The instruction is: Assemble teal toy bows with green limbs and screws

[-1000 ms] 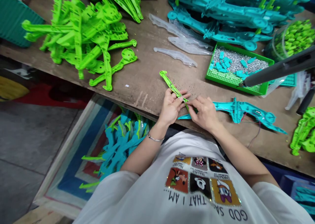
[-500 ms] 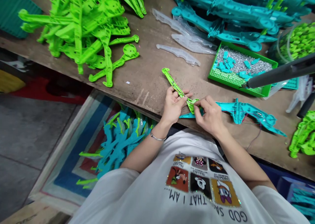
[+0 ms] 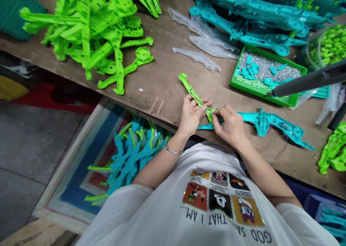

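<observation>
A long lime-green plastic part lies across the fingers of my left hand, whose thumb presses on it. Thin dark lines, perhaps wire, run along its inside. My right hand has its thumb and fingertips pinched at the near end of this part; anything tiny between them is hidden. Beneath and beside my right hand, a turquoise bow-shaped plastic part lies on the table's front edge, partly covered by the hand. A thin dark-red wire trails from it.
Lime-green parts are heaped at back left, turquoise parts at back right. A green tray holds small metal pieces. A dark screwdriver-like tool juts in from the right. Clear plastic pieces lie mid-table. Below stands a bin of finished-looking parts.
The right fingertips have shifted slightly to the left at the near end of the green part. The left hand keeps its hold, and the whole view has shifted a little.
</observation>
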### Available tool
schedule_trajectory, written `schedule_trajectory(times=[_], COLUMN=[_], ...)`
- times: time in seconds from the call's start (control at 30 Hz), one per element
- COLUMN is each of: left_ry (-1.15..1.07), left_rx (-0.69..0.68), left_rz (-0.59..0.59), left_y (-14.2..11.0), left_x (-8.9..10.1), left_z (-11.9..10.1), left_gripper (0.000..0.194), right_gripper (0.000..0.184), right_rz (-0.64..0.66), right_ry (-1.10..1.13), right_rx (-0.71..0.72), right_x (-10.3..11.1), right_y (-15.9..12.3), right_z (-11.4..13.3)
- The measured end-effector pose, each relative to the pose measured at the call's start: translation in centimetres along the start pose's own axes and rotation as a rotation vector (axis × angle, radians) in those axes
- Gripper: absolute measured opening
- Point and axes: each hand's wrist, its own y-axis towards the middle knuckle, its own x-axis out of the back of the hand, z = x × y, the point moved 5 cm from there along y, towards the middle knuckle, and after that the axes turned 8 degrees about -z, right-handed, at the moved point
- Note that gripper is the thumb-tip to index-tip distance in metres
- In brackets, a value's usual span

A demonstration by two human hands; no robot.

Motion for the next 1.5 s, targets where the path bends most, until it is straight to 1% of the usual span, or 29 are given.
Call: schedule_trajectory(times=[0.27, 0.33, 0.47, 0.6, 0.7, 0.9, 1.03, 1.1, 1.2, 1.33, 1.4, 1.43, 1.47, 1.5], left_ry=[0.010, 0.012, 0.003, 0.026, 0.031, 0.034, 0.047, 0.047, 0.025, 0.011, 0.073, 0.138, 0.233, 0.357], left_rx=[0.005, 0.007, 0.010, 0.005, 0.001, -0.011, -0.030, -0.030, -0.014, 0.027, -0.001, -0.043, -0.112, -0.212], left_rz=[-0.016, -0.020, -0.026, -0.025, -0.022, -0.024, -0.037, -0.029, -0.003, 0.018, -0.010, -0.035, -0.065, -0.103], left_y=[0.0, 0.0, -0.1, 0.0, 0.0, 0.1, 0.2, 0.2, 0.0, 0.2, 0.6, 0.7, 0.7, 0.6], left_x=[0.0, -0.1, -0.1, -0.1, 0.0, 0.1, 0.1, 0.0, 0.0, 0.5, 1.3, 1.9, 2.4, 2.8], left_z=[0.0, -0.1, -0.2, -0.1, 0.0, 0.0, 0.1, 0.1, -0.1, -0.5, -0.9, -1.3, -1.8, -2.5], left_gripper=[0.063, 0.062, 0.063, 0.065, 0.066, 0.065, 0.065, 0.065, 0.065, 0.055, 0.053, 0.054, 0.057, 0.060], right_gripper=[0.024, 0.025, 0.022, 0.017, 0.016, 0.019, 0.023, 0.025, 0.026, 0.027, 0.027, 0.027, 0.027, 0.028], right_rz=[0.050, 0.043, -0.002, -0.007, -0.004, -0.011, 0.050, 0.058, 0.026, 0.002, 0.000, 0.004, 0.012, 0.023], right_ry=[0.027, 0.027, -0.034, -0.064, -0.098, -0.183, -0.220, -0.212, -0.202, -0.222, -0.232, -0.237, -0.241, -0.245], right_rx=[0.082, 0.093, 0.009, -0.088, -0.112, -0.081, 0.028, 0.073, 0.073, 0.043, 0.039, 0.034, 0.026, 0.015], right_x=[0.0, 0.1, 0.1, -0.2, -0.5, -0.8, -0.4, -0.1, 0.1, -0.3, -0.5, -0.7, -0.8, -0.9], right_y=[0.1, 0.2, 0.6, 0.9, 1.1, 1.0, 0.5, 0.1, -0.2, -0.2, -0.1, -0.1, -0.1, -0.1], right_z=[-0.2, -0.4, -0.7, -0.5, -0.3, 0.3, 0.6, 0.7, 0.5, 0.3, 0.3, 0.2, 0.2, 0.1])
